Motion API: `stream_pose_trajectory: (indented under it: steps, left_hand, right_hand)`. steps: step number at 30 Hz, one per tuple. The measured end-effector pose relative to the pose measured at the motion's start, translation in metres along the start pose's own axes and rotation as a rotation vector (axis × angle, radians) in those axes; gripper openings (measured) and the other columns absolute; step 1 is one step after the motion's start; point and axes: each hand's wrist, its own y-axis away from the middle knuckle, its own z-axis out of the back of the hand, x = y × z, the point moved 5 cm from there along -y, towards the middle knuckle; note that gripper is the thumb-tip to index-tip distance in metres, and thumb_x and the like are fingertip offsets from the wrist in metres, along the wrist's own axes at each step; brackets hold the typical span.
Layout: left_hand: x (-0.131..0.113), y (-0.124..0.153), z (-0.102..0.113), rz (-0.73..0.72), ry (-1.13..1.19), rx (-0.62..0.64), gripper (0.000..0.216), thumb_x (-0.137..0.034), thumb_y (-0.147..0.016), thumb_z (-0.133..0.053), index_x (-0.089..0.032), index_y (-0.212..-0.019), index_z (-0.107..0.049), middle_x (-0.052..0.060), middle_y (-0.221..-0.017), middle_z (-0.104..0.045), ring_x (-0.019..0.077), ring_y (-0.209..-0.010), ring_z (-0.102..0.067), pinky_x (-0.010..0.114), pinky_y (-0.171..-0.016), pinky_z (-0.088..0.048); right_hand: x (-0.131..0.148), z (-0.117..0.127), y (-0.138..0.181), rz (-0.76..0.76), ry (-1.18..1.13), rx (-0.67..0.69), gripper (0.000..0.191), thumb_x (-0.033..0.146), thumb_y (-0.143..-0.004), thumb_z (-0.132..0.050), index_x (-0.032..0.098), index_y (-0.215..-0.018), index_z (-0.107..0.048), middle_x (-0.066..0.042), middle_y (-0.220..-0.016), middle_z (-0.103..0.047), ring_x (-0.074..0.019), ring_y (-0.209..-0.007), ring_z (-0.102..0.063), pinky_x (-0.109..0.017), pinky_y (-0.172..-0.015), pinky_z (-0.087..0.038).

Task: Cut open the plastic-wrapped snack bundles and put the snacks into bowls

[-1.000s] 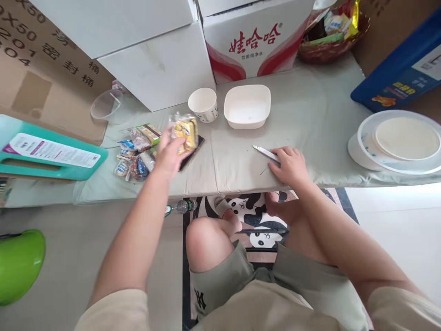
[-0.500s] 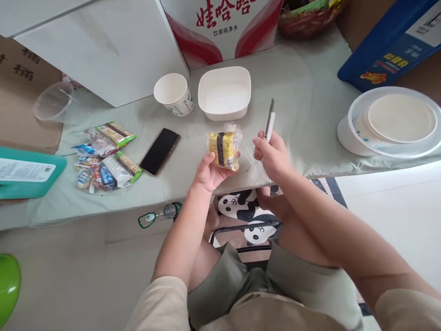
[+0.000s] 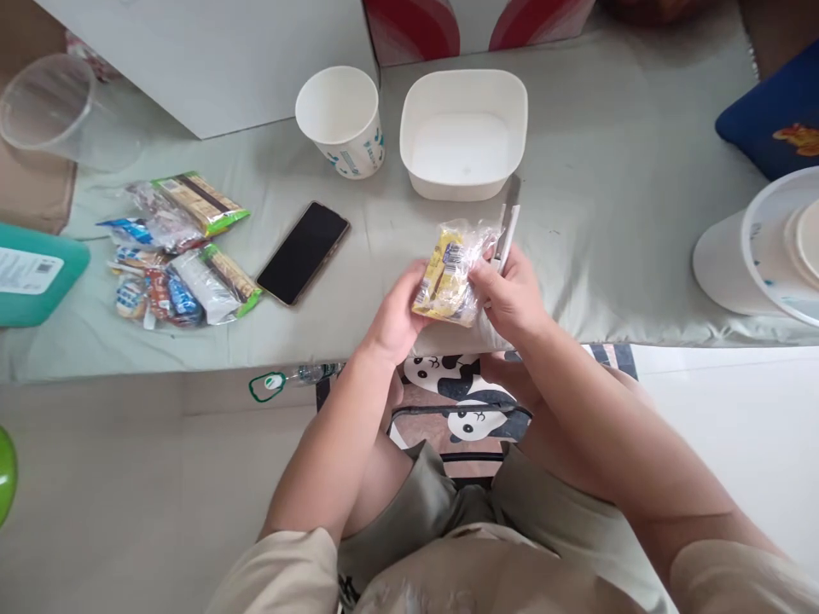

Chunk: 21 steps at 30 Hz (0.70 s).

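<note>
Both hands meet over the front edge of a low table covered in pale green cloth [image 3: 595,179]. My left hand [image 3: 392,320] grips the lower end of a yellow snack packet in clear wrap [image 3: 451,275]. My right hand [image 3: 512,294] is closed round a white utility knife [image 3: 510,223] whose tip points away from me, and its fingers also pinch the packet's right side. Just beyond the packet stand a white square bowl [image 3: 462,133] and a white paper cup [image 3: 342,119].
A black phone [image 3: 303,251] lies left of my hands, with a pile of several wrapped snacks [image 3: 176,251] further left. A clear plastic cup [image 3: 44,107] lies at the far left, stacked white plates [image 3: 768,247] at the right, cartons behind. My knees and a panda mat [image 3: 467,405] show below.
My left hand picked the yellow packet off the phone and brought it to the middle. My right hand lifted the knife from the cloth and now also touches the packet. The view moved closer.
</note>
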Motion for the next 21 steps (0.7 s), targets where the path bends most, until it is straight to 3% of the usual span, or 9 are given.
stream_pose_trajectory:
  steps: [2, 5, 7, 9, 13, 17, 21]
  left_hand:
    - [-0.006, 0.007, 0.001, -0.114, -0.103, 0.058, 0.055, -0.05, -0.082, -0.083, -0.03, -0.131, -0.067, 0.003, -0.114, -0.077, 0.0246, -0.103, -0.075, 0.033, -0.084, -0.061]
    - [-0.004, 0.014, 0.002, -0.163, -0.311, 0.149, 0.093, -0.037, -0.073, -0.095, -0.043, -0.153, -0.048, 0.0, -0.112, -0.074, 0.0211, -0.098, -0.073, 0.032, -0.087, -0.058]
    - [-0.002, 0.013, 0.004, -0.193, -0.378, 0.149, 0.084, -0.039, -0.076, -0.093, -0.041, -0.149, -0.051, 0.0, -0.108, -0.072, 0.0188, -0.093, -0.071, 0.03, -0.083, -0.057]
    - [0.0, 0.01, 0.004, -0.236, -0.362, 0.133, 0.063, -0.046, -0.08, -0.089, -0.037, -0.135, -0.059, 0.0, -0.109, -0.069, 0.0177, -0.093, -0.069, 0.029, -0.081, -0.057]
    - [-0.007, 0.002, 0.007, -0.387, -0.214, 0.006, 0.044, -0.055, -0.083, -0.085, -0.031, -0.112, -0.061, -0.002, -0.097, -0.065, 0.0149, -0.09, -0.067, 0.027, -0.08, -0.056]
    - [-0.019, 0.001, 0.01, -0.498, -0.143, -0.178, 0.039, -0.055, -0.084, -0.084, -0.026, -0.095, -0.06, -0.002, -0.088, -0.06, 0.0139, -0.085, -0.063, 0.025, -0.081, -0.054]
    - [-0.021, 0.003, 0.012, -0.47, -0.109, -0.298, 0.037, -0.05, -0.089, -0.081, -0.033, -0.117, -0.065, 0.0, -0.099, -0.067, 0.0193, -0.103, -0.069, 0.028, -0.089, -0.054]
  right_hand:
    - [0.005, 0.0, 0.005, 0.019, 0.134, -0.029, 0.058, 0.061, -0.068, -0.089, 0.026, -0.085, -0.045, 0.004, -0.079, -0.055, -0.0122, -0.068, -0.051, -0.029, -0.063, -0.045]
    - [0.011, -0.003, 0.011, 0.036, 0.335, 0.031, 0.047, 0.048, -0.072, -0.085, 0.025, -0.083, -0.046, 0.004, -0.078, -0.055, -0.0115, -0.067, -0.048, -0.03, -0.064, -0.042]
    - [0.013, -0.005, 0.014, 0.081, 0.379, 0.062, 0.039, 0.047, -0.077, -0.08, 0.024, -0.084, -0.049, 0.002, -0.082, -0.059, -0.013, -0.073, -0.052, -0.03, -0.069, -0.044]
    - [0.015, -0.001, 0.016, 0.125, 0.382, -0.004, 0.032, 0.05, -0.085, -0.071, 0.023, -0.088, -0.054, 0.0, -0.087, -0.061, -0.0138, -0.076, -0.054, -0.03, -0.069, -0.044]
    - [0.015, 0.012, 0.018, 0.063, 0.259, -0.188, 0.035, 0.057, -0.101, -0.049, 0.024, -0.093, -0.059, 0.001, -0.078, -0.055, -0.0105, -0.056, -0.041, -0.028, -0.053, -0.034]
    - [0.012, 0.0, 0.024, -0.083, 0.144, 0.002, 0.043, 0.066, -0.094, -0.06, 0.023, -0.089, -0.059, 0.004, -0.062, -0.056, -0.0099, -0.047, -0.042, -0.027, -0.049, -0.034]
    - [0.009, -0.018, 0.033, -0.175, 0.075, 0.172, 0.051, 0.073, -0.086, -0.069, 0.022, -0.086, -0.063, 0.002, -0.059, -0.063, -0.0115, -0.046, -0.049, -0.028, -0.049, -0.039]
